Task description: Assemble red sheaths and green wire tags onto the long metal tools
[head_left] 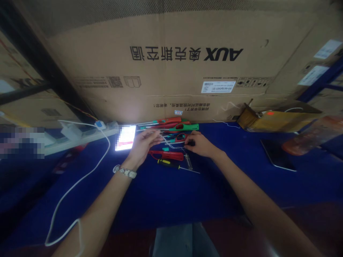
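Both my hands reach over a blue cloth-covered table (187,192) to a pile of hand tools. My left hand (143,144), with a bracelet on its wrist, has its fingers pinched on a thin white wire (171,144). My right hand (201,144) is closed on a small dark object at the wire's other end; I cannot make out what it is. Behind the hands lie red and green handled tools (174,125). Just in front of them lie a red-handled tool (167,155) and a yellow-and-black screwdriver (174,165).
A lit phone (125,137) lies left of my left hand, with a white cable (80,180) looping across the cloth. A big AUX cardboard box (174,67) walls off the back. A dark tablet (278,155) and a torn carton (268,119) sit at the right.
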A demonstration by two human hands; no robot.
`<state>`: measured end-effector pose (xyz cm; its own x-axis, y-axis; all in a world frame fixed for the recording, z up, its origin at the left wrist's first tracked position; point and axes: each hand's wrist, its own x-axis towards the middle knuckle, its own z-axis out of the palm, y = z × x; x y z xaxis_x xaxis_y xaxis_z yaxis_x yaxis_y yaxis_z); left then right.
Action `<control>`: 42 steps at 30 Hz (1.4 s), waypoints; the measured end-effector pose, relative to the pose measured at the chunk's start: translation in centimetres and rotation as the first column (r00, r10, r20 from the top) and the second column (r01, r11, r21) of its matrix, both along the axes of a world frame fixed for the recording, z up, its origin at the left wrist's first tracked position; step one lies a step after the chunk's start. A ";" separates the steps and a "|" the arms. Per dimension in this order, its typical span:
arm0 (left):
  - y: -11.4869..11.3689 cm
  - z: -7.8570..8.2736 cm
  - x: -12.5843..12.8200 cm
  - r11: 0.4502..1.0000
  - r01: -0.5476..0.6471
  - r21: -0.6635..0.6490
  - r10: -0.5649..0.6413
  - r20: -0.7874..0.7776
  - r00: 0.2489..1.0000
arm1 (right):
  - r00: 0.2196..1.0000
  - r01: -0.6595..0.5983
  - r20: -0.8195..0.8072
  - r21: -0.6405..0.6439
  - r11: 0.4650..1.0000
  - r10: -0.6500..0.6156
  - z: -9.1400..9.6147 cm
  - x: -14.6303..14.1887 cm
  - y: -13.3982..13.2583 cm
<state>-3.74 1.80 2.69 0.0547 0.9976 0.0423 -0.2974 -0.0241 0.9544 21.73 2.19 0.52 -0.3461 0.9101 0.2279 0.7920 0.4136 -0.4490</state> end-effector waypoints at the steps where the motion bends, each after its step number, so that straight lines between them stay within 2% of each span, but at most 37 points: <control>1: 0.0 0.0 0.1 1.000 -0.014 -0.005 0.014 0.012 1.000 | 1.000 0.004 0.001 0.003 1.000 -0.004 0.0 0.1 0.1; 12: 0.2 0.0 -0.2 0.998 -0.063 -0.021 0.064 0.028 0.998 | 0.994 -0.030 -0.107 -0.020 0.999 0.028 0.5 0.0 -0.3; 20: 0.4 0.2 -0.9 1.000 -0.014 -0.009 0.013 -0.078 0.997 | 0.994 0.092 0.060 -0.076 0.993 -0.087 1.0 0.2 -0.1; 26: 0.1 -0.3 -0.1 0.988 -0.023 0.150 0.044 -0.136 0.990 | 0.981 0.098 0.174 -0.036 0.995 -0.090 1.8 0.1 -0.1; 28: 0.0 -0.4 0.2 0.983 -0.025 0.183 0.053 -0.153 0.987 | 0.994 0.065 0.091 -0.061 0.996 -0.059 1.8 0.8 0.0; 30: 0.0 -0.5 0.3 0.978 -0.030 0.204 0.062 -0.153 0.986 | 0.997 0.003 -0.076 -0.142 0.990 -0.014 2.0 1.7 0.0; 32: 0.0 -0.5 0.3 0.975 -0.047 0.218 0.078 -0.140 0.987 | 0.972 -0.049 -0.236 -0.228 0.972 -0.006 2.3 2.6 0.0; 35: 0.0 -0.5 0.4 0.971 -0.088 0.221 0.112 -0.098 0.989 | 0.918 -0.086 -0.395 -0.283 0.955 -0.034 3.1 3.4 -0.3; 38: -0.2 -0.4 0.6 0.971 -0.112 0.212 0.127 -0.057 0.990 | 0.804 -0.141 -0.587 -0.334 0.932 -0.089 3.4 2.8 -0.7; 42: -0.4 -0.4 1.0 0.975 -0.086 0.205 0.105 -0.081 0.991 | 0.575 -0.319 -0.805 -0.386 0.866 -0.147 3.2 0.4 -1.2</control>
<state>-2.71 1.38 2.31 -0.0273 0.9701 0.2412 -0.1966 -0.2418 0.9502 22.12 1.01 3.73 -0.3175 0.9478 0.0302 -0.0142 0.0270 -0.9995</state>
